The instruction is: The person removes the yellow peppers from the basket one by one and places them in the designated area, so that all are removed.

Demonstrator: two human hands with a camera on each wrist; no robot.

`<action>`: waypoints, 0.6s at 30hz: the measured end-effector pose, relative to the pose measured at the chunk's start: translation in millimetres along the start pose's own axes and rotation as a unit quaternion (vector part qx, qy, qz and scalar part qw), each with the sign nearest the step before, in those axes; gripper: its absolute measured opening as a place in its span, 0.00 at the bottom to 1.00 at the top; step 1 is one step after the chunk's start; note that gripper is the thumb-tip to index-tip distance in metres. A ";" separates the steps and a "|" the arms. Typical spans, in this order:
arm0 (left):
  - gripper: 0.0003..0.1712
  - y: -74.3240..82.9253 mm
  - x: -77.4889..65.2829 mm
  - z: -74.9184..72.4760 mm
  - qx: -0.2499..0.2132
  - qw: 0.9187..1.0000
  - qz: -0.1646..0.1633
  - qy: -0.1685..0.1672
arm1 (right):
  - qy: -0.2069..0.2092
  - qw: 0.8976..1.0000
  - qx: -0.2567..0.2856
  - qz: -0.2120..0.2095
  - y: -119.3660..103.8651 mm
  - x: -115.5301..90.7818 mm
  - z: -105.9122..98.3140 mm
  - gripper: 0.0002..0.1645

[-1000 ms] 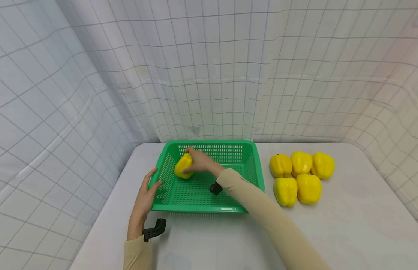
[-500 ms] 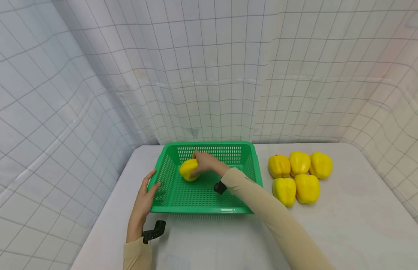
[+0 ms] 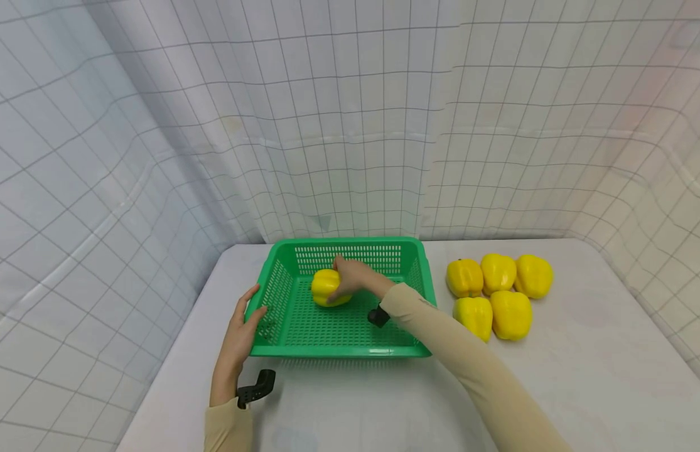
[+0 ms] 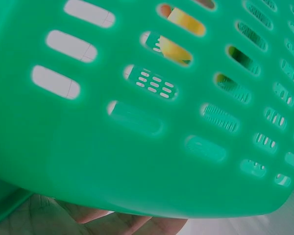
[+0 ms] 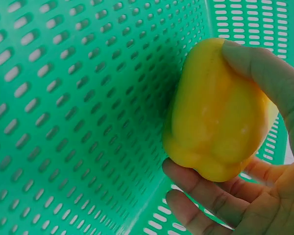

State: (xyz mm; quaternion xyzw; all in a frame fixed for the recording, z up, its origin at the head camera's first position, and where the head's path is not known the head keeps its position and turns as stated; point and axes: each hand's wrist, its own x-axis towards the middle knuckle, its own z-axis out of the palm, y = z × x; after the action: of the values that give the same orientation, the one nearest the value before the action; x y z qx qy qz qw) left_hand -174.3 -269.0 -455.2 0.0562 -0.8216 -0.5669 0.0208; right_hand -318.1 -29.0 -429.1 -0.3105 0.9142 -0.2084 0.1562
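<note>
A green plastic basket (image 3: 338,352) with slotted walls sits on the white table. Inside it, left of the middle, my right hand (image 3: 358,278) grips a yellow bell pepper (image 3: 325,285). The right wrist view shows this bell pepper (image 5: 218,112) close over the slotted floor, thumb (image 5: 252,61) on one side and fingers on the other. At the basket's left rim my left hand (image 3: 240,329) holds on, thumb on the inner side and fingers outside. From the left wrist, the basket wall (image 4: 112,161) fills most of the view and covers part of the fingers (image 4: 132,224).
Several more yellow bell peppers (image 3: 498,274) stand grouped on the table (image 3: 598,351), just right of the basket. A white curtain (image 3: 355,157) with a grid pattern hangs behind the table and along both sides.
My right hand has moved the bell pepper to the right inside the basket, from near the left wall toward the middle. The left hand keeps its place on the rim.
</note>
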 end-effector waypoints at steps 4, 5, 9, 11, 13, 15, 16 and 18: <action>0.33 -1.7 -0.1 0.1 0.002 1.000 0.003 -0.001 | -0.010 1.000 -0.004 -0.001 2.0 -2.4 1.1 0.48; 0.33 -1.8 -0.1 0.1 0.001 1.000 0.004 -0.001 | -0.011 1.000 -0.004 -0.002 2.4 -3.1 1.2 0.48; 0.33 -1.4 -0.4 0.1 0.000 1.000 0.006 0.000 | -0.011 1.000 -0.006 -0.008 3.3 -6.4 0.2 0.46; 0.33 -0.8 -0.6 0.2 -0.001 1.000 0.006 -0.001 | -0.010 1.000 -0.018 -0.012 3.7 -8.3 -1.1 0.46; 0.33 -0.2 -0.7 0.1 0.000 1.000 0.006 -0.002 | -0.008 0.999 -0.031 -0.012 4.5 -10.1 -2.1 0.46; 0.33 0.1 -0.7 0.1 0.001 1.000 0.005 -0.002 | -0.006 0.999 -0.044 -0.009 5.7 -12.0 -3.0 0.46; 0.33 0.3 -0.6 0.0 0.001 1.000 0.005 -0.002 | -0.005 0.999 -0.052 -0.008 6.5 -12.7 -3.1 0.46; 0.33 0.6 -0.6 0.0 0.002 1.000 0.006 -0.002 | -0.002 0.998 -0.055 -0.006 8.4 -13.9 -3.0 0.46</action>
State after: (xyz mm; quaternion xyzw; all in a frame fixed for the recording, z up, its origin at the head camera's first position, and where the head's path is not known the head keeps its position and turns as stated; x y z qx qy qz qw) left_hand -173.7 -268.8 -454.6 0.0507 -0.8230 -0.5653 0.0224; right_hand -313.0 -13.2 -428.3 -0.3248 0.9220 -0.1585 0.1390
